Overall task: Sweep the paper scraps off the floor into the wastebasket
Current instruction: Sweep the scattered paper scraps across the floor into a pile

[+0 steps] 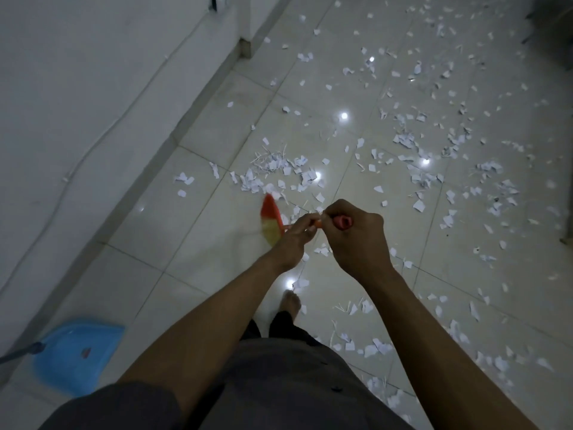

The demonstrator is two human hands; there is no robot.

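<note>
Left hand [294,240] and right hand [356,240] both gripped the broom [272,223]. Risk: fast strokes would flick light scraps [279,172] wider; dustpan [77,352] sat well apart.

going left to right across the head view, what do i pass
blue dustpan → broom bristles → left hand → right hand, both gripping the broom → paper scraps toward the right edge

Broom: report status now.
Gripping broom: left hand low, right hand at handle's end. Across the floor, paper scraps everywhere. By the wall, blue dustpan idle; no wastebasket in view.
</note>
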